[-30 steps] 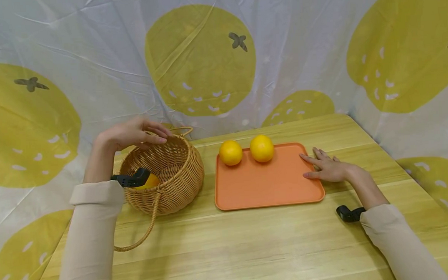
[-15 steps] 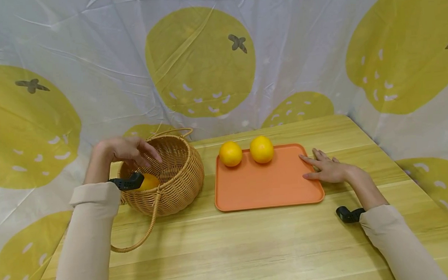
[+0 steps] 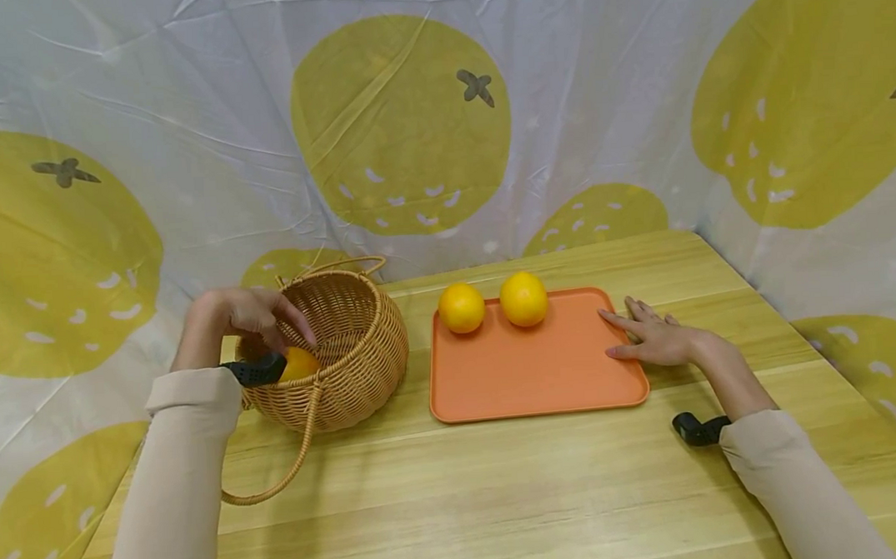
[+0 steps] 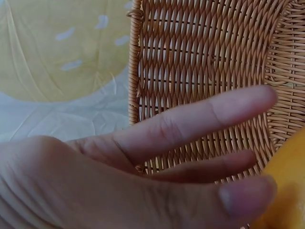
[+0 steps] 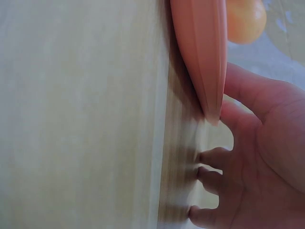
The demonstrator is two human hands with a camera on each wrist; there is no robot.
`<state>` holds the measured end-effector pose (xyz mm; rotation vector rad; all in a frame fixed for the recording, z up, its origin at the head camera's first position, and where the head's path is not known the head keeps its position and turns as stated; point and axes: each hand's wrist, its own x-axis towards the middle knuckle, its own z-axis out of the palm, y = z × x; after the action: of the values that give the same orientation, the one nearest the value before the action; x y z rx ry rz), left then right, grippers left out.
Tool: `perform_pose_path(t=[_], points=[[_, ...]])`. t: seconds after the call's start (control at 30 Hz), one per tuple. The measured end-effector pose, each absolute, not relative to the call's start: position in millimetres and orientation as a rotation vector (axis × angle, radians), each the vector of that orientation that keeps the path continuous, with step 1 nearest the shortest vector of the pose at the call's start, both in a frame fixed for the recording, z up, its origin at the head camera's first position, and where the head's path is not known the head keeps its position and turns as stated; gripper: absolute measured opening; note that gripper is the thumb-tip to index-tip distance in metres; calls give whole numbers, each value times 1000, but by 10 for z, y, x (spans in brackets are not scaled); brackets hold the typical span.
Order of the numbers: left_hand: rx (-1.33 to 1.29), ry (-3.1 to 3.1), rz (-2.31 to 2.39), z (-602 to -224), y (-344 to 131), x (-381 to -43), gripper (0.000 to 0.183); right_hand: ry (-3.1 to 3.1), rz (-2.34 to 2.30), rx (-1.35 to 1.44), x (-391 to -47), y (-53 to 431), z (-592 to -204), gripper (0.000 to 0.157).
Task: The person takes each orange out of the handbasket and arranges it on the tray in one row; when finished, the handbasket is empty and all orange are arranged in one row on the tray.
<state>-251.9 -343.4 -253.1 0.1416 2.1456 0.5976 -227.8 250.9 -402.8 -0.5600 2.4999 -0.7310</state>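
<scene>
My left hand (image 3: 258, 314) reaches down into the wicker basket (image 3: 369, 375) from its left side, fingers extended. Inside the basket is an orange (image 3: 299, 363); in the left wrist view, the thumb tip overlaps the edge of this orange (image 4: 286, 191). On the right, my right hand (image 3: 657, 337) lies with spread fingers at the right edge of the orange-coloured tray (image 3: 535, 376). Its thumb and index finger rest over the tray's rim, and the other fingertips touch the table. Two more oranges, a left one (image 3: 461, 307) and a right one (image 3: 523, 299), sit along the tray's back edge.
One basket handle (image 3: 305, 444) hangs forward down to the wooden table (image 3: 502, 494); the other handle (image 3: 375, 262) leans toward the back. A fruit-print curtain (image 3: 598, 98) rises behind the table and along its sides.
My left hand has moved from above the basket's back rim down into the basket, toward the orange there. The right hand and the tray have stayed in place.
</scene>
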Motion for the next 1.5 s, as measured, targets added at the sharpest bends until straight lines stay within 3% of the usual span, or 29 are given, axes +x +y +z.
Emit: perform_pose_path(t=[0.17,0.67,1.5], points=[[167,2166,556,-2544,-3444,-2512,52,2495,-718,-556,-2267,2492,-4011,89],[257,2123,571,-2666,-3440,-2519,38,2500,-721,-559,-2255,2478,-4009,87],[353,2055,606,-2685,-3343,-2532,46,2498,-720,-558,-2273,2502,-4038,89]])
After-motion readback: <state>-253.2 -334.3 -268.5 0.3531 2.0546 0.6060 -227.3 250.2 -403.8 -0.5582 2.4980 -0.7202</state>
